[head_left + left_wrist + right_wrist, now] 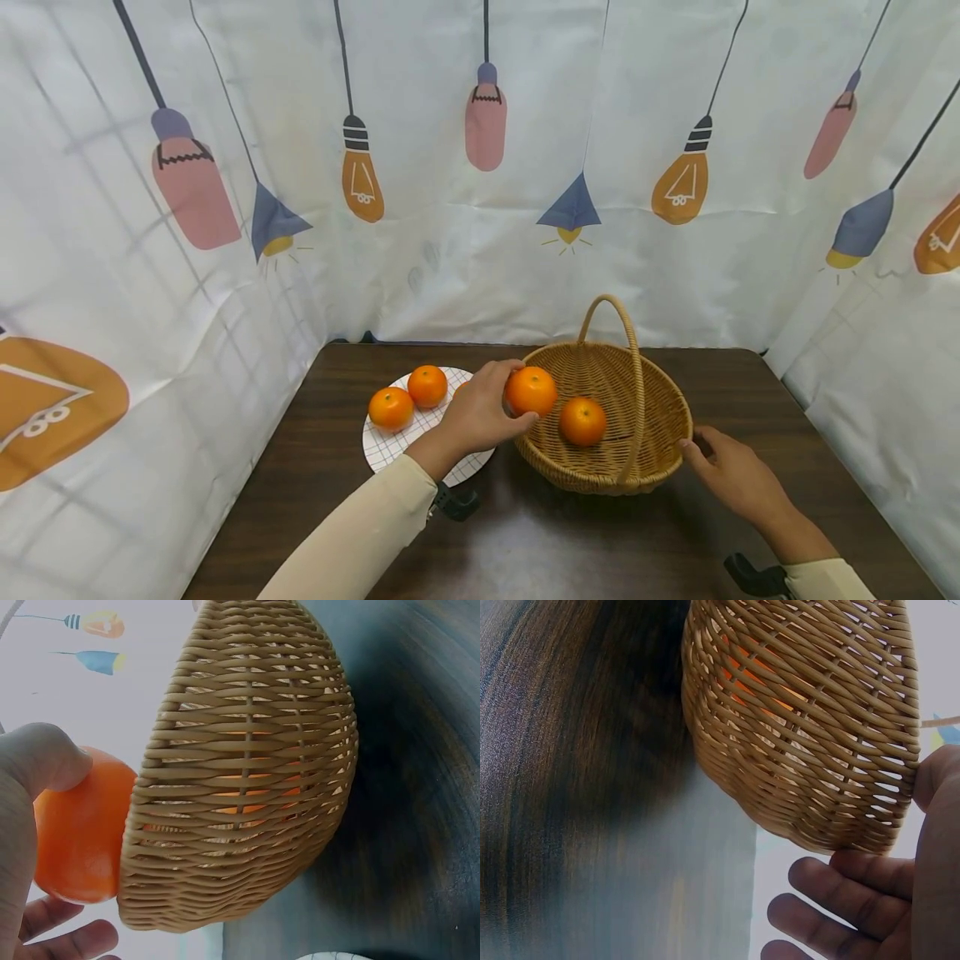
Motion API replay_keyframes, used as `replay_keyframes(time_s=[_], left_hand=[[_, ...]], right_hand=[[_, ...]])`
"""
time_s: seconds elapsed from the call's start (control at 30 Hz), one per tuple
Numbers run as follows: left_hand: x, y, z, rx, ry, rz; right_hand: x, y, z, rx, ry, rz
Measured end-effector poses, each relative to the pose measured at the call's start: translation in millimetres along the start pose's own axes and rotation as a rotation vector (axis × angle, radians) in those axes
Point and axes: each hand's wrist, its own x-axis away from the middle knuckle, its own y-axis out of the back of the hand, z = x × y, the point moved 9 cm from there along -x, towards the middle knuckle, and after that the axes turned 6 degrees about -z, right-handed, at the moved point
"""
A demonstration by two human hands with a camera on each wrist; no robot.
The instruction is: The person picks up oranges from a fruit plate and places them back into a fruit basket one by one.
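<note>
My left hand (480,412) grips an orange (531,392) between thumb and fingers, at the left rim of a wicker basket (596,364). In the left wrist view, the held orange (86,832) is level with the rim, part of it behind the weave. Another orange (582,421) lies inside the basket. On the basket's right side my right hand (738,475) pinches the rim between thumb and index finger, the other fingers extended below, as the right wrist view shows. The basket's arched handle (640,400) stands upright.
A white plate (381,450) with a grid pattern sits left of the basket. It carries an orange (391,409), a second orange (427,386) and one mostly hidden behind my left hand. The dark wooden table (315,492) ends at a lamp-printed curtain (450,275).
</note>
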Motion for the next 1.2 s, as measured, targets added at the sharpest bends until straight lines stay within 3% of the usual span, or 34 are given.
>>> replay_keyframes(time_s=[0.4,0.7,1.2], left_hand=[[-2.2,-20.0,-1.5,-0.044,-0.032,0.051],[0.7,-20.5,-3.7,-0.08,-0.051,0.051],[14.9,-15.9,6.5,-0.02,-0.031,0.028]], right_hand=[[-0.8,-1,-1,0.0,0.012,-0.01],[-0.9,0,-1,-0.002,0.015,-0.014],[-1.0,-2,-2,0.004,0.008,-0.004]])
